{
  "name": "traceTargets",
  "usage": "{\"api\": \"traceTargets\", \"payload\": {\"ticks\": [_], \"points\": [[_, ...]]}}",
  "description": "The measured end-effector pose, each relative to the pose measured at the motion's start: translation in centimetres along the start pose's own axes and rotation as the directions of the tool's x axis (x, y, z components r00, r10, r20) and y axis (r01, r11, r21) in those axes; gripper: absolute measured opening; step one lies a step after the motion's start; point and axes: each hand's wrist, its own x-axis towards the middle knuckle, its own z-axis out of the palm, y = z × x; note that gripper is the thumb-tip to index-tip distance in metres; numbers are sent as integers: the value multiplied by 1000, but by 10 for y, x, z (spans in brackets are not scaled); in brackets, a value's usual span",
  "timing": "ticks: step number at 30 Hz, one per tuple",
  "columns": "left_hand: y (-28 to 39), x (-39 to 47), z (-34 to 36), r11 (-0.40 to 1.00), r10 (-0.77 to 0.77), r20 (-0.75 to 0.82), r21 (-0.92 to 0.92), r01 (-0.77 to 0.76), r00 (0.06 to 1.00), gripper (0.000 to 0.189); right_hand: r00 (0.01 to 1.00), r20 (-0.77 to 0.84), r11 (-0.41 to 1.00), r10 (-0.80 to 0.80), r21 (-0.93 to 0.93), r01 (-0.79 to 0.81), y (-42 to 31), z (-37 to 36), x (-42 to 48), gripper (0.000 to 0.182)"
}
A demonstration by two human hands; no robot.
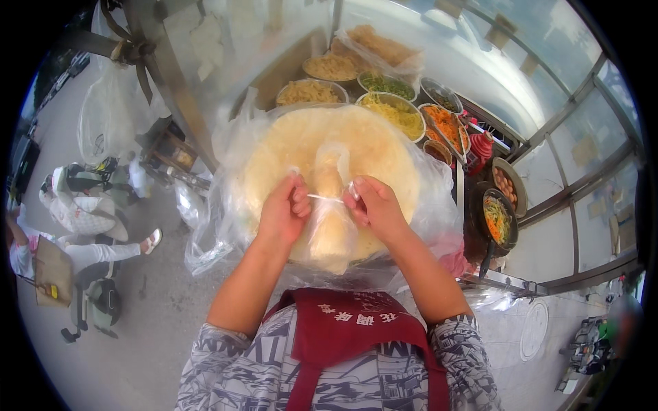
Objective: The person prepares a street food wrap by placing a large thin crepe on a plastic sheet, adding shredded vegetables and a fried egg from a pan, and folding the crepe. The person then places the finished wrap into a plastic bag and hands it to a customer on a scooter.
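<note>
A rolled flatbread (330, 239) in a clear plastic bag lies on a large stack of round flatbreads (277, 149). A twisted white band of plastic crosses over the roll at its middle. My left hand (288, 205) grips one end of the plastic strip (329, 198), fingers curled. On the other side, my right hand (371, 204) pinches the opposite end between thumb and fingers. Both hands are just above the stack, one on each side of the roll. A sheet of clear plastic (437, 190) spreads around the stack.
Beyond the stack are bowls of yellow shreds (396, 115), chopped greens (385, 85) and shredded carrot (444, 123). At right are a pan of mixed vegetables (497, 218), a pot of eggs (506, 185) and a red bottle (480, 146). A person on a scooter (103, 251) is at left.
</note>
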Motion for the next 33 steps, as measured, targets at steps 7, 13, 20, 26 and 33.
{"api": "traceTargets", "payload": {"ticks": [7,13,20,26,33], "points": [[5,-32,45,355,295,495,737,-575,817,22,958,-5,754,-287,-617,223,-18,24,-4,19],[1,-36,55,-81,309,659,736,-672,685,16,877,109,569,-467,-722,393,-3,24,-3,16],[3,-16,48,-181,314,504,864,-470,804,12,950,-164,906,-265,-380,187,5,24,-6,16],[7,4,46,194,146,228,947,-254,963,13,960,-244,984,-137,-146,104,1,18,-10,6],[17,5,63,-26,41,324,946,-323,945,15,636,12,208,-771,-941,269,-9,32,-9,18]]}}
